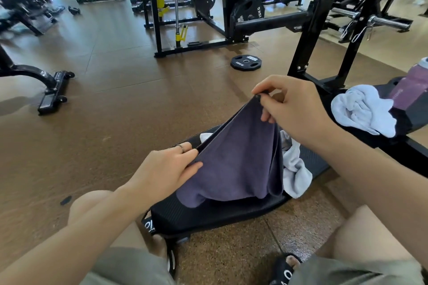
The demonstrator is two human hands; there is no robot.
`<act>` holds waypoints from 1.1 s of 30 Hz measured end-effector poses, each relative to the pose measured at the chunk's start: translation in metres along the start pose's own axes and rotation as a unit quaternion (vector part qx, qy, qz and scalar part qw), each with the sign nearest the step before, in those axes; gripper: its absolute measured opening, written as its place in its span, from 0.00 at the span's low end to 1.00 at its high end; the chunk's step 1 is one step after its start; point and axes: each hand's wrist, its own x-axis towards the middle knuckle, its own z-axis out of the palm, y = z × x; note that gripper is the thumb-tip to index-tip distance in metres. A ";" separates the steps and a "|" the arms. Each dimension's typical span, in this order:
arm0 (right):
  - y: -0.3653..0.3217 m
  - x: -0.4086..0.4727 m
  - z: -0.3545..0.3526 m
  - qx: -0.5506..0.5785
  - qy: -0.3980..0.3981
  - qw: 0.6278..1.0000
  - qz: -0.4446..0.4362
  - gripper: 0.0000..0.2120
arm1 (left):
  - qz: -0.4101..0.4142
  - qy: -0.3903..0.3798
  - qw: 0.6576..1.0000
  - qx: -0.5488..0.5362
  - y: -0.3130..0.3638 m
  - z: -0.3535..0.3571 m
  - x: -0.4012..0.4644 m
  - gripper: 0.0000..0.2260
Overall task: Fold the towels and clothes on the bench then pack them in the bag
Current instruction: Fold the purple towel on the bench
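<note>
Holding one purple towel (238, 164), two hands, left hand (169, 169), right hand (294, 109), two white cloths.

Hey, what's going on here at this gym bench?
A seated person is holding up a purple-grey towel over a black bench. The left hand grips its lower edge and the right hand pinches a raised corner. Crumpled white cloths lie unfolded on the bench, another white towel farther along. No bag is clearly visible.
</note>
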 end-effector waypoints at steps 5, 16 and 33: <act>0.034 0.005 -0.005 -0.013 0.012 0.998 0.061 0.12 | -0.027 -0.029 0.998 -0.043 -0.017 -0.005 -0.003 0.15; 0.060 0.010 -0.012 0.010 0.027 0.993 0.114 0.10 | -0.056 0.047 0.994 -0.081 -0.053 -0.047 0.002 0.21; 0.059 0.031 -0.005 0.095 -0.006 0.983 0.159 0.07 | -0.189 0.153 0.946 -0.216 -0.061 -0.073 0.005 0.04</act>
